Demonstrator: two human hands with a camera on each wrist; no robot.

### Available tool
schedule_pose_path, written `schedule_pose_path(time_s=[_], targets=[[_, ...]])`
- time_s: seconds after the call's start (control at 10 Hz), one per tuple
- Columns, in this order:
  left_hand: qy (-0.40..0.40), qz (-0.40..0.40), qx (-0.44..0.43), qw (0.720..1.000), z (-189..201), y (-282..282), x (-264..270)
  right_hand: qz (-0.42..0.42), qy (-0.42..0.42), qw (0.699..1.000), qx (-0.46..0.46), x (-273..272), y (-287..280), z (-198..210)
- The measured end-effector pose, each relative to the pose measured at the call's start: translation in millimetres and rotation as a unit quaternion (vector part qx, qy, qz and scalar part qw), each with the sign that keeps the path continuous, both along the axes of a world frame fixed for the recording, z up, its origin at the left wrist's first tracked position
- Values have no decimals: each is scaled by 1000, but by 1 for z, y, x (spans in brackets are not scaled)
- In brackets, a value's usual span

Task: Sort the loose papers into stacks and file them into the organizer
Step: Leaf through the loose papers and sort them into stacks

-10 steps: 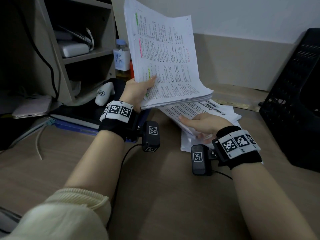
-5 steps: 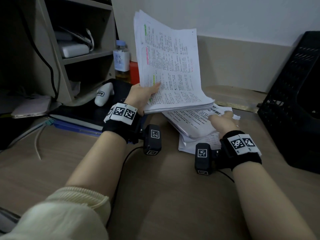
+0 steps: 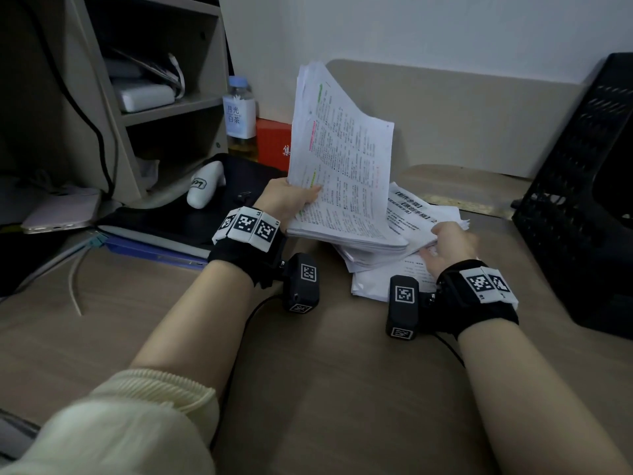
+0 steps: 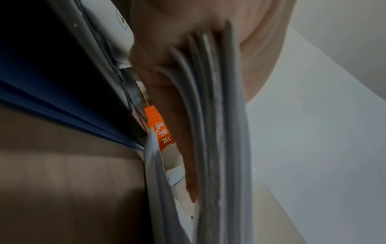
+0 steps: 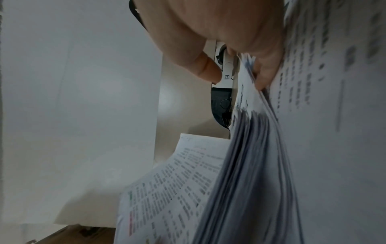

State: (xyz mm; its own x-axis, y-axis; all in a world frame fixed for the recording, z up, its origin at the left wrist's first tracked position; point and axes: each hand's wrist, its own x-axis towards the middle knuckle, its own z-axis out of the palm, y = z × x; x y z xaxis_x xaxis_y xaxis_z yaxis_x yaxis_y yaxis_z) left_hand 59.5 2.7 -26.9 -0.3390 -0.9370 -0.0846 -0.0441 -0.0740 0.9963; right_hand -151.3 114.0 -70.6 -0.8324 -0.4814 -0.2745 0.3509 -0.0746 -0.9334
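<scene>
Pretty dim overall, kind of a cool grey cast everywhere. In the head view the wall (image 3: 445, 32) is the brightest patch, while the shelf unit (image 3: 102, 97) on the left sinks into near-black and the black organizer (image 3: 582, 200) loses most detail. Soft shadows, no hard glare. Wide-angle bend is obvious at the edges. Left wrist view is murky and noisy, the paper edges (image 4: 219, 132) smeared up close. Right wrist view is brighter, but the printed text (image 5: 313, 82) is blurred, and the thumb (image 5: 206, 67) is soft too.
</scene>
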Motion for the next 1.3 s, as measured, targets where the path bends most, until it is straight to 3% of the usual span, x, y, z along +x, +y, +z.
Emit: schedule_pose_path(time_s=[0.2, 0.4, 0.6, 1.1, 1.2, 1.3], targets=[[-34, 3, 1, 999, -5, -5, -1, 35, -45, 998, -14, -6, -6, -5], [-45, -3, -2, 999, -1, -4, 2, 78, -26, 996, 22, -5, -7, -4], [-45, -4, 2, 999, 0, -2, 2, 189, -58, 977, 81, 3, -4, -2], [-39, -22, 10, 999, 2, -5, 5, 191, -35, 975, 106, 6, -4, -4], [-37, -21, 12, 999, 2, -5, 5, 176, -34, 979, 93, 6, -3, -5], [-41, -22, 13, 999, 1, -5, 5, 105, -9, 992, 70, 6, -2, -5]])
